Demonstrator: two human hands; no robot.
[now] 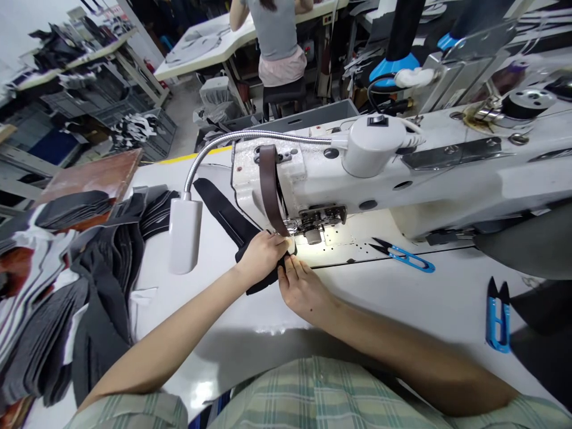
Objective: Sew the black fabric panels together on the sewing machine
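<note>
A black fabric piece [223, 214] lies on the white sewing table, one long arm reaching up and left past the sewing machine [308, 155]. My left hand [263, 256] grips it near the needle area, fingers bent and pressed together. Close beside, my right hand [308, 293] holds the near right edge of the same fabric, fingertips almost meeting the left ones. A small pale patch [291, 245] shows at the fingertips; I cannot tell what it is. The part of the fabric under my fingers is hidden.
Blue thread snips [409, 257] lie by the machine bed, and a second pair of snips [497, 319] lies farther right. A lamp [185, 235] hangs on a bendable neck at left. Stacked dark fabric pieces [107, 280] cover the left side. A person [279, 44] works behind.
</note>
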